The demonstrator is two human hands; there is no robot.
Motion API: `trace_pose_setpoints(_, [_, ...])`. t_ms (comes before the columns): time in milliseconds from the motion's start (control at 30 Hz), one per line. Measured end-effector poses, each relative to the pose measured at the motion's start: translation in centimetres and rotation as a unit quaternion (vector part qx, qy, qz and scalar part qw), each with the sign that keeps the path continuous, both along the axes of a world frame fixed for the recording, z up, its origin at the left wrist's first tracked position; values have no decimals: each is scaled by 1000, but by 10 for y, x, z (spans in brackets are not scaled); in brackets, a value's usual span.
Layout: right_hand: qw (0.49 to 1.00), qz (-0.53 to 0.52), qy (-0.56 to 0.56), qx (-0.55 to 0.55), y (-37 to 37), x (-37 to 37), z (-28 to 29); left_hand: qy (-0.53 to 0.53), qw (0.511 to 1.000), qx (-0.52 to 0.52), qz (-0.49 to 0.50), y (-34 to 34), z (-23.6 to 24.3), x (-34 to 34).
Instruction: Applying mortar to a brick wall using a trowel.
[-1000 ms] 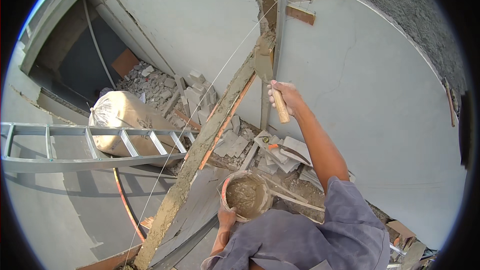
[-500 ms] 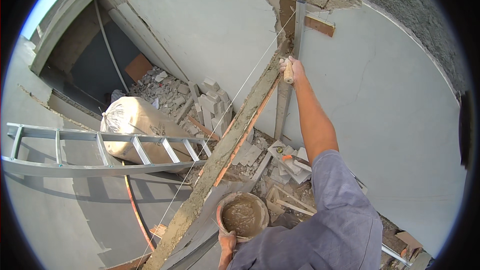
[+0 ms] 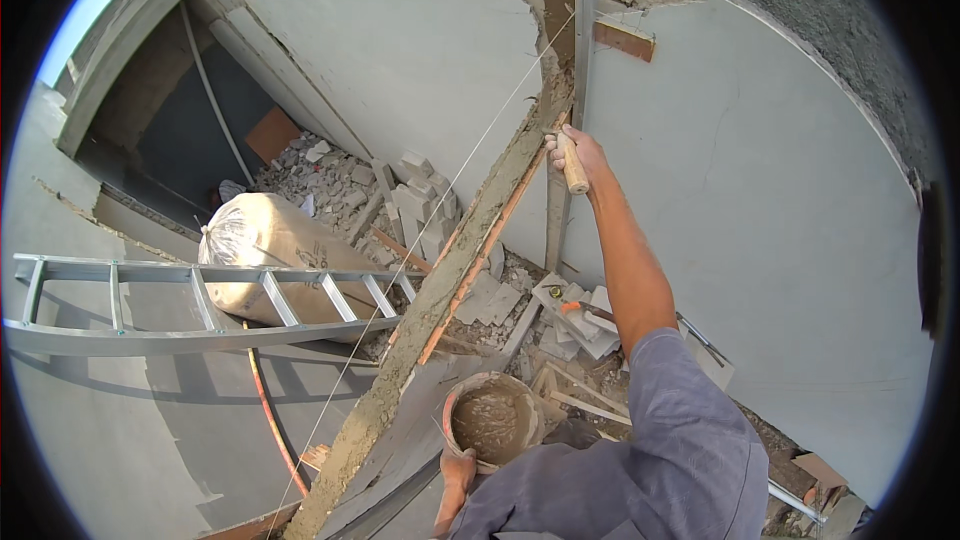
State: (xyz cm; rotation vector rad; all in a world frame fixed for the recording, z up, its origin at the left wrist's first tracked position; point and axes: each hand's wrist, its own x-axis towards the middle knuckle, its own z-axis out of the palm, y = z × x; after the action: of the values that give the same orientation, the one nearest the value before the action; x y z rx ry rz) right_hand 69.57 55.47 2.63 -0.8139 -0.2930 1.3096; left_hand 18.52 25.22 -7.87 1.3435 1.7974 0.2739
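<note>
At upper centre, the right hand [image 3: 584, 150] has its fingers wrapped round the wooden handle of a trowel [image 3: 573, 168], its blade hard to tell from the mortar-covered wall top [image 3: 470, 215]. At lower centre, the left hand [image 3: 458, 468], fingers partly hidden, grips the edge of a mortar bucket [image 3: 537, 415], seemingly to steady it within reach; a taut string [image 3: 513, 99] slants alongside, probably as a straightness guide

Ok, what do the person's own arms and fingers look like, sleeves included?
The right arm wears a loose grey-blue sleeve ending near the elbow, bare below. The right fingers are ungloved, with pale, dusty-looking smears. The left fingers are ungloved too; no watch or band shows on either arm.
</note>
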Motion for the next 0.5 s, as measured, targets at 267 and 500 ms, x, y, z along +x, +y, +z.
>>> trace_pose_setpoints(267, [964,-77,-198,-158,40,28,28,18,1000,-2,20,-6,-17,-11])
trace_pose_setpoints(500, [912,-90,-321,-238,62,42,42,-10,999,12,29,-10,-7,-10])
